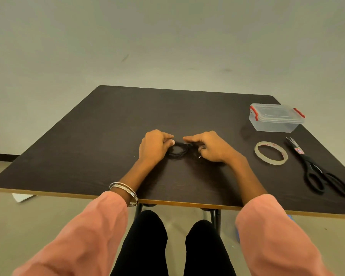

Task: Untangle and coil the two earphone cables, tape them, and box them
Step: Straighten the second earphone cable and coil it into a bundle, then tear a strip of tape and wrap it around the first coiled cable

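Black earphone cable [177, 151], wound into a small round coil, lies on the dark brown wooden table [108, 136] near its middle, between the two hands. A second cable cannot be told apart from the first.

Left hand [154, 145]: fingers curled, thumb and fingertips pinching the coil's upper left edge. Right hand [209, 147]: fingers curled over the coil's right end, index finger extended toward the left hand; it holds the cable there. A ring shows on one finger.

Right of the hands, well apart: roll of clear adhesive tape [271, 153] lying flat; black-handled scissors [317, 168] just beside it, blades pointing away. Beyond these, a clear plastic box with red clips [276, 120], lid on.
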A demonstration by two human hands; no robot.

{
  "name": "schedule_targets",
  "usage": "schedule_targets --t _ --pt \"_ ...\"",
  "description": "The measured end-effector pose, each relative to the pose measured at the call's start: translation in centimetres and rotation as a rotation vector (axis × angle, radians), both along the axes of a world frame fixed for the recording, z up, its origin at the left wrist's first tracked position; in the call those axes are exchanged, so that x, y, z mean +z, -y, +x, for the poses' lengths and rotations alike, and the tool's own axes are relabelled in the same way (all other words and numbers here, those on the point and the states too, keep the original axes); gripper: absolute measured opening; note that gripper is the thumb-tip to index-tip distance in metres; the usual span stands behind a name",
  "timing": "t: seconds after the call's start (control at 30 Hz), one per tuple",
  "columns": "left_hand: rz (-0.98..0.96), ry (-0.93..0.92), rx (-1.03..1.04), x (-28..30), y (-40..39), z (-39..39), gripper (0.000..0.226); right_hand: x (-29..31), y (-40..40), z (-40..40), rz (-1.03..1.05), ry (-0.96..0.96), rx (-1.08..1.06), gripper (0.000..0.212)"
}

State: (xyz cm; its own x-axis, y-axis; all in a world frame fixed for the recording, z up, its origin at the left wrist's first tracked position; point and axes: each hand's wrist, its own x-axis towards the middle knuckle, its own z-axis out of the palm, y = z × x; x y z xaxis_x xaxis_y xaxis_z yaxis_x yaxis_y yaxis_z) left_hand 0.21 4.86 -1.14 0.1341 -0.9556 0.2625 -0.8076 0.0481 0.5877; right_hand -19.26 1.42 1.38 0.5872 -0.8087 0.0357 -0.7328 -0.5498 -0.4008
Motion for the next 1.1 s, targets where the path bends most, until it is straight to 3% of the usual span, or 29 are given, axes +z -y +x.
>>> schedule_targets --t 0.33,0.5,0.7,0.83,0.93,1.1 --pt "0.004 -0.051 0.096 0.6 -0.4 0.9 0.024 0.4 -0.3 0.8 -0.022 0.056 -0.015 0.064" --pt "0.013 -0.170 0.124 0.6 -0.5 1.3 0.019 0.5 -0.3 0.6 -0.025 0.148 -0.043 0.061" --pt "-0.181 -0.224 0.204 0.9 -0.8 0.3 0.018 1.1 -0.8 -1.9 -0.122 0.405 -0.209 0.041" --pt "-0.310 -0.268 0.125 1.4 -0.8 -1.8 0.016 2.0 -1.5 -6.4 -0.152 0.527 -0.428 0.027" --pt "-0.367 -0.325 -0.013 1.7 -0.7 -4.2 0.013 2.1 -1.8 -9.9 -0.182 0.463 -0.628 0.021" --pt "-0.330 -0.309 -0.219 1.4 -0.1 -8.6 0.015 1.3 -2.1 -13.6 -0.063 0.113 -0.773 0.021"
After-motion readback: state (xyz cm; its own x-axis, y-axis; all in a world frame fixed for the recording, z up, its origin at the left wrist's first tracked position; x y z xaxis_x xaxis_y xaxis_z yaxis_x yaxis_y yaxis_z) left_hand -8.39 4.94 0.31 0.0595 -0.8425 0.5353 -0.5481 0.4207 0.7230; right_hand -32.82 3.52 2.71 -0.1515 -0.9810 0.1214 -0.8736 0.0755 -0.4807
